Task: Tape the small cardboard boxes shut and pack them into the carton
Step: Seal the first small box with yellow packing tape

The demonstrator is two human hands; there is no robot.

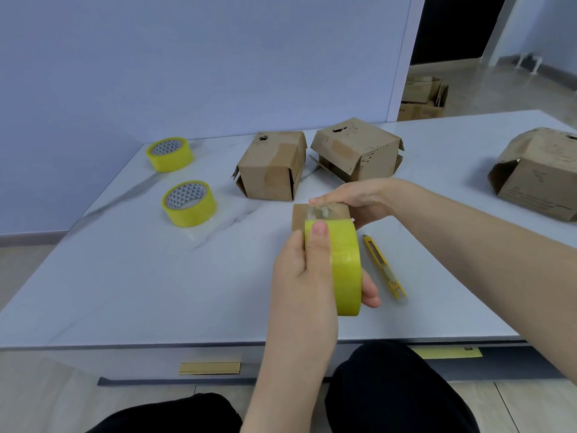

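My left hand [299, 270] grips a yellow tape roll [345, 267] above the table, thumb pressed on its upper edge. Just behind the roll sits a small cardboard box [324, 212], mostly hidden, with clear tape stuck across its top. My right hand [359, 198] holds that box from the far side, fingers curled over its top edge. Two more small boxes [271, 167] [356, 151] stand behind, flaps partly loose, with old tape patches. A larger cardboard box [540, 173] lies at the right edge.
Two spare yellow tape rolls [170, 154] [189, 203] lie on the left of the white marble table [140, 276]. A yellow utility knife [384, 267] lies right of my left hand. More cartons [424, 98] sit on the floor beyond.
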